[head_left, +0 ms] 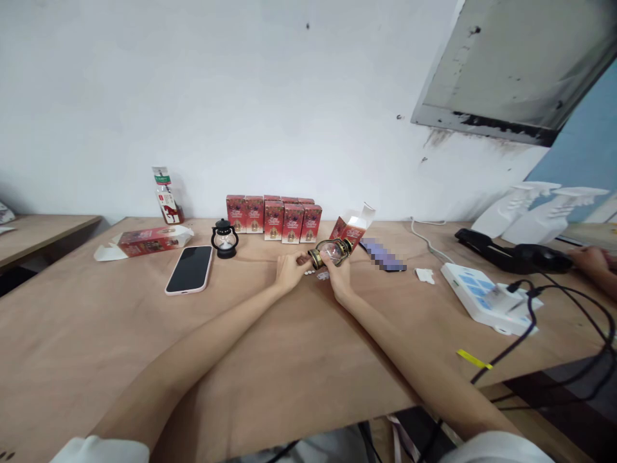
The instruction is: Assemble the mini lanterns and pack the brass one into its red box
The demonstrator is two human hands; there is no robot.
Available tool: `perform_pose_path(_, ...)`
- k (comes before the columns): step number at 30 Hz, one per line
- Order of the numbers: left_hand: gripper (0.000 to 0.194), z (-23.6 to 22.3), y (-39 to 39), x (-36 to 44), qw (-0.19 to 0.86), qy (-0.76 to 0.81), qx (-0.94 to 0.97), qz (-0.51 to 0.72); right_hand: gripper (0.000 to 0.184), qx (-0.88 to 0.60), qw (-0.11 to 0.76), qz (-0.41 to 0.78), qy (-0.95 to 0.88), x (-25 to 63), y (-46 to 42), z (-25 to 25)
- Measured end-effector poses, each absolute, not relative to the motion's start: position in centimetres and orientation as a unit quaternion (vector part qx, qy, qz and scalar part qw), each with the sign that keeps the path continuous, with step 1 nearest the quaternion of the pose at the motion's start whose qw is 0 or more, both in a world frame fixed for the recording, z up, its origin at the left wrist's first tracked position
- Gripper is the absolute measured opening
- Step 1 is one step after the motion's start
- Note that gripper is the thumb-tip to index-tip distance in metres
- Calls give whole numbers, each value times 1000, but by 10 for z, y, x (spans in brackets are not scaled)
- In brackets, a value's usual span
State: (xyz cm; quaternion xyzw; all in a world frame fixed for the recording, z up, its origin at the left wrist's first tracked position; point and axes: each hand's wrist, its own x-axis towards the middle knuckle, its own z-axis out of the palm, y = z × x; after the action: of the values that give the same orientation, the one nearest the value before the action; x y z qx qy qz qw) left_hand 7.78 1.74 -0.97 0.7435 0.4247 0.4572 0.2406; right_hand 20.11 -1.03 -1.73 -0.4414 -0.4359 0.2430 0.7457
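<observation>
A small bronze-coloured lantern (330,252) with a clear globe lies tilted sideways above the table, with my right hand (340,278) wrapped round its middle. At its base end, my left hand (288,272) is closed, fingertips pinched near a small brown piece that I cannot make out. Below the lantern, small white discs (309,272) and a little clear packet (322,276) lie on the wood. An opened red box (348,230) with its white flap raised stands just behind the lantern. To the left, a black lantern (224,239) stands upright.
Several red boxes (273,220) stand by the wall. A phone (189,270), an opened carton (152,241) and a bottle (168,199) are left. A pixelated purple item (384,254), power strip (475,297), cables, spray bottles (535,212) and another person's hand (590,260) are right.
</observation>
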Motion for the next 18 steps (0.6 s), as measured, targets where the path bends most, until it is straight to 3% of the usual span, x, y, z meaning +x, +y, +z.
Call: perform_pose_path(18,6,-12,23,80,374,361,698,492,42,-448,736,229,-453,203,-7,-22)
